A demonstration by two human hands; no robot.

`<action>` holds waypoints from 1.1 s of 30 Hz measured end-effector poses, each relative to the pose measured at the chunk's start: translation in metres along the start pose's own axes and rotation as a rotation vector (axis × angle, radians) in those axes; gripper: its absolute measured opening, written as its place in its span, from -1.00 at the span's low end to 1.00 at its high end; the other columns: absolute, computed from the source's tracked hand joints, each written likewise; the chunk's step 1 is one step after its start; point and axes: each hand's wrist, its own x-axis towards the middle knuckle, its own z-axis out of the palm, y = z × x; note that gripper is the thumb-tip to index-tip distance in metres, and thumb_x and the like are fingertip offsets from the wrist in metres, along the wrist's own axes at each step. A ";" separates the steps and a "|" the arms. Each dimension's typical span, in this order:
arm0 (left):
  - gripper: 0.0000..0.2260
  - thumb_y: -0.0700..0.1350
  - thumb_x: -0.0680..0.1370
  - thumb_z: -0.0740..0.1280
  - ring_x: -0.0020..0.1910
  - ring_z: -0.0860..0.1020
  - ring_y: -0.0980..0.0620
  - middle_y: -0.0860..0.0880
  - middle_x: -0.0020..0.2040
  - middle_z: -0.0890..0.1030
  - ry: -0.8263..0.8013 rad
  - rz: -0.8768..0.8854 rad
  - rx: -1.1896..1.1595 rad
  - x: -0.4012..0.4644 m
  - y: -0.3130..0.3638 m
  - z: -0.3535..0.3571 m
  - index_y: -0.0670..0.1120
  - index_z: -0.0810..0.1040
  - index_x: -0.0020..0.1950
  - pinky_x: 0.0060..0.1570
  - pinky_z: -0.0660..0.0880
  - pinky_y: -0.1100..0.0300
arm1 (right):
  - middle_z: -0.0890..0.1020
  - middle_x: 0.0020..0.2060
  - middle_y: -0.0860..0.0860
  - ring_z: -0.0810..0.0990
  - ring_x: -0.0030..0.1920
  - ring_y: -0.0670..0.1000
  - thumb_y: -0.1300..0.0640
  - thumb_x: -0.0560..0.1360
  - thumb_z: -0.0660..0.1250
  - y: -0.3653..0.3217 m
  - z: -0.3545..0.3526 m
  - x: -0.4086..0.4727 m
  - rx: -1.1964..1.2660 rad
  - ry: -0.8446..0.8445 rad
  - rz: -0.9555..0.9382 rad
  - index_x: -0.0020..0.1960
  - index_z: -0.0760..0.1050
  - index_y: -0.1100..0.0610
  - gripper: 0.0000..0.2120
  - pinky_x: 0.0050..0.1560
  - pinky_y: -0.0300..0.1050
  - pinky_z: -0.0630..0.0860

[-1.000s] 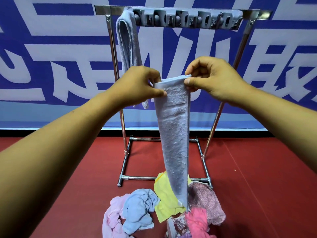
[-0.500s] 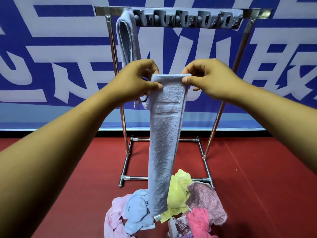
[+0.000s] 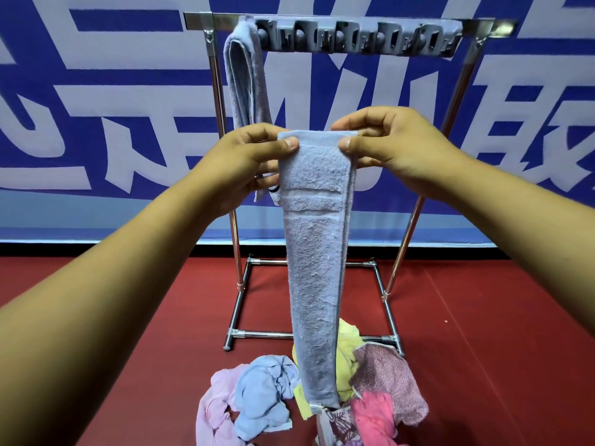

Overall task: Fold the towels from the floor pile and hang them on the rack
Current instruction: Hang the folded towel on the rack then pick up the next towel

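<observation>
Towel (image 3: 317,259) is pinched at its top corners by left hand (image 3: 254,159) and right hand (image 3: 391,146), hanging folded above the pile (image 3: 309,397). Edges should be kept aligned and level before it's draped over the rack (image 3: 354,25), beside the hung towel (image 3: 243,78).

Held towel (image 3: 317,252) pale blue-grey; floor pile (image 3: 309,403) pink, light blue, yellow, mauve-speckled; floor (image 3: 483,349) red; banner (image 3: 96,107) blue-white.

Red floor (image 3: 128,300), blue-and-white banner wall (image 3: 96,107)
</observation>
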 end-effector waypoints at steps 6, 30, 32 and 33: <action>-0.95 -0.17 0.53 0.35 -0.19 0.60 0.13 0.08 -0.17 0.65 0.007 0.036 -0.056 -0.002 -0.006 0.005 -0.02 0.56 -0.09 -0.12 0.52 0.25 | 0.65 -0.15 0.06 0.62 -0.20 -0.12 0.33 0.55 0.28 -0.005 0.003 0.000 0.022 0.007 -0.013 0.03 0.56 0.15 -0.85 -0.14 -0.24 0.56; -0.71 -0.09 0.65 0.16 0.07 0.60 -0.03 -0.16 0.16 0.62 -0.159 -0.010 -0.046 -0.009 -0.027 0.048 -0.19 0.48 0.29 0.13 0.53 0.04 | 0.64 -0.12 -0.01 0.63 -0.25 -0.13 0.24 0.50 0.36 0.011 -0.011 -0.007 0.169 0.102 0.125 0.12 0.54 0.07 -0.79 -0.17 -0.25 0.56; -0.72 -0.09 0.65 0.17 0.08 0.59 -0.05 -0.17 0.16 0.62 -0.158 -0.014 -0.047 -0.008 -0.027 0.049 -0.19 0.48 0.28 0.16 0.52 0.01 | 0.65 -0.12 -0.01 0.64 -0.23 -0.11 0.25 0.51 0.35 0.014 -0.011 -0.008 0.230 0.119 0.125 0.10 0.53 0.06 -0.81 -0.16 -0.25 0.56; -0.74 -0.10 0.65 0.17 0.07 0.60 -0.05 -0.15 0.14 0.63 -0.162 -0.017 -0.049 -0.008 -0.027 0.049 -0.18 0.49 0.26 0.16 0.52 0.01 | 0.66 -0.12 -0.01 0.64 -0.22 -0.10 0.25 0.52 0.33 0.015 -0.012 -0.007 0.268 0.134 0.118 0.10 0.53 0.06 -0.81 -0.16 -0.25 0.56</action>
